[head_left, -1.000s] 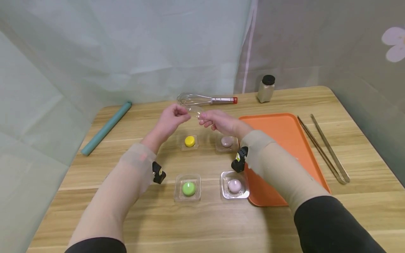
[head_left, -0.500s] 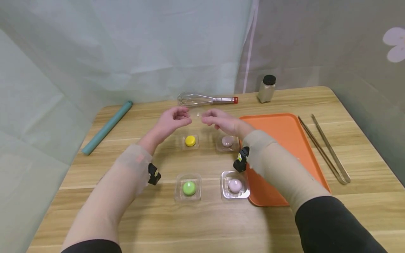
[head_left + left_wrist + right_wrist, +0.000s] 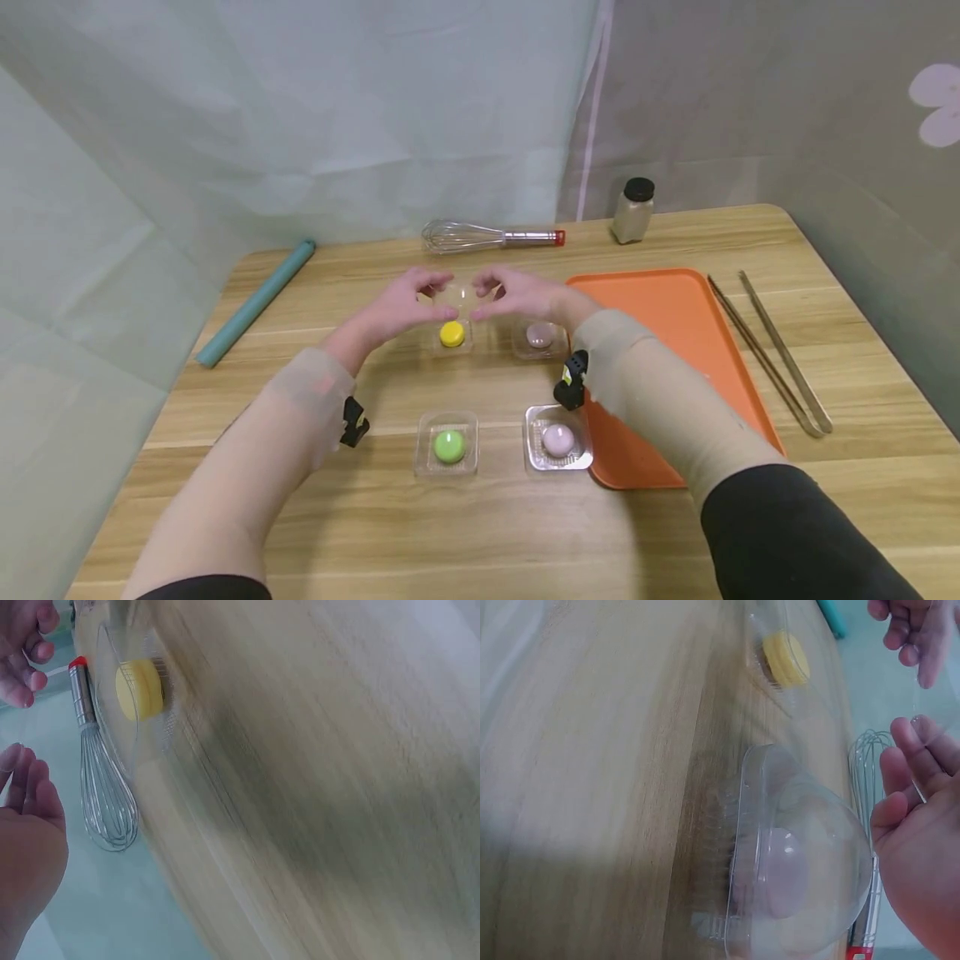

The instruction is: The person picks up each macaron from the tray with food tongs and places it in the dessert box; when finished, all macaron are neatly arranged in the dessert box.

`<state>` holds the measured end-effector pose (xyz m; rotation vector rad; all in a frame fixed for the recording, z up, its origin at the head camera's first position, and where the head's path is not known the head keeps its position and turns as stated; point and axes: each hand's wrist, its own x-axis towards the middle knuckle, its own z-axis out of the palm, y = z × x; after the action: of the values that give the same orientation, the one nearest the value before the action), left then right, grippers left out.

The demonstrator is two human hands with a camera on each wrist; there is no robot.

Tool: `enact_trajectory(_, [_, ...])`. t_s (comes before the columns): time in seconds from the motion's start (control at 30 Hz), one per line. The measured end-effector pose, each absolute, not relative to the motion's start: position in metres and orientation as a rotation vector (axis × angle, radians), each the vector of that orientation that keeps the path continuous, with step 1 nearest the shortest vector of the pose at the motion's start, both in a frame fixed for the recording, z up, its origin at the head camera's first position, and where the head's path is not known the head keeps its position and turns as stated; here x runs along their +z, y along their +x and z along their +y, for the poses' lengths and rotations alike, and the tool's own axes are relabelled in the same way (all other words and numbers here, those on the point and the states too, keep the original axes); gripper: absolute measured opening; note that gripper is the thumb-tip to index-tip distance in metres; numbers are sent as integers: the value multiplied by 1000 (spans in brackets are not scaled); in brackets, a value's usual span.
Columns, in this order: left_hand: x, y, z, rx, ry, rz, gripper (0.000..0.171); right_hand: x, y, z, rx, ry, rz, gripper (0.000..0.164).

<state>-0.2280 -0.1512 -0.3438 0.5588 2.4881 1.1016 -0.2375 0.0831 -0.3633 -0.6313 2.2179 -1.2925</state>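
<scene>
My left hand (image 3: 401, 304) and right hand (image 3: 525, 296) hold a clear plastic dome lid (image 3: 461, 294) between their fingertips at its opposite edges. They hover just behind and above a yellow macaron (image 3: 452, 334), which sits in a clear square tray (image 3: 166, 729). To its right, a pale purple macaron (image 3: 784, 870) stands under a clear dome (image 3: 832, 817), below my right forearm. Nearer the front, a green macaron (image 3: 450, 447) and a lilac one (image 3: 558, 440) each lie in a clear tray.
An orange tray (image 3: 645, 308) lies on the right, with metal tongs (image 3: 772, 350) beside it. A whisk (image 3: 487, 237) and a black-capped jar (image 3: 633, 212) stand along the back. A teal roll (image 3: 255, 304) lies on the left.
Both hands have come down and toward me with the lid, from near the whisk to just behind the yellow macaron. Their fingers have spread from pinching it closely to spanning its edges.
</scene>
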Motion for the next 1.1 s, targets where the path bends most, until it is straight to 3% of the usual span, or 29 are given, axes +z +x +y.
enact_trajectory(0.53, [-349, -226, -158, 670, 771, 2740, 78, -359, -236, 66, -902, -855, 2467, 89])
enact_trajectory(1.1, [-364, -225, -168, 341, 843, 2826, 86, -367, -230, 41, -472, -933, 2688, 88])
